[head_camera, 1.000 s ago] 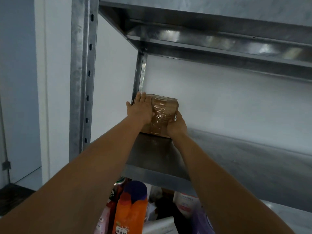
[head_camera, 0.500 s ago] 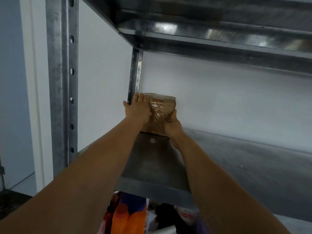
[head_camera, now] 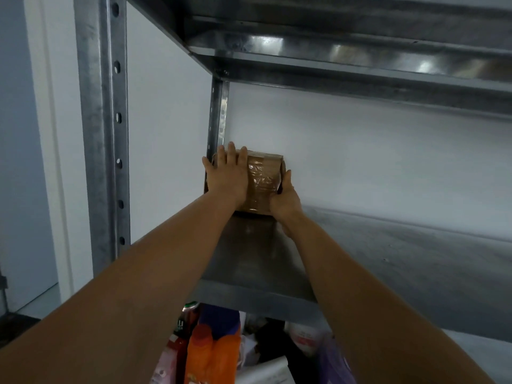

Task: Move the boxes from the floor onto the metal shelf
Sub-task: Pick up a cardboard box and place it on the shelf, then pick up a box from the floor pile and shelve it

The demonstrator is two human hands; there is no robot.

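Note:
A small brown cardboard box (head_camera: 263,180), wrapped in glossy tape, stands on the metal shelf (head_camera: 388,261) in its back left corner, against the rear post and the white wall. My left hand (head_camera: 225,176) lies flat on the box's left front, fingers straight and reaching its top edge. My right hand (head_camera: 285,196) holds the box's lower right side, thumb up along the edge; its fingers are hidden behind the box.
A front upright post (head_camera: 102,134) with holes rises at the left. Another metal shelf (head_camera: 346,51) runs overhead. Below the shelf's front lip stand orange bottles (head_camera: 213,353) and other packages. The shelf surface to the right of the box is bare metal.
The box has slid a little further back into the corner with both hands still on it. The view has moved closer to the shelf.

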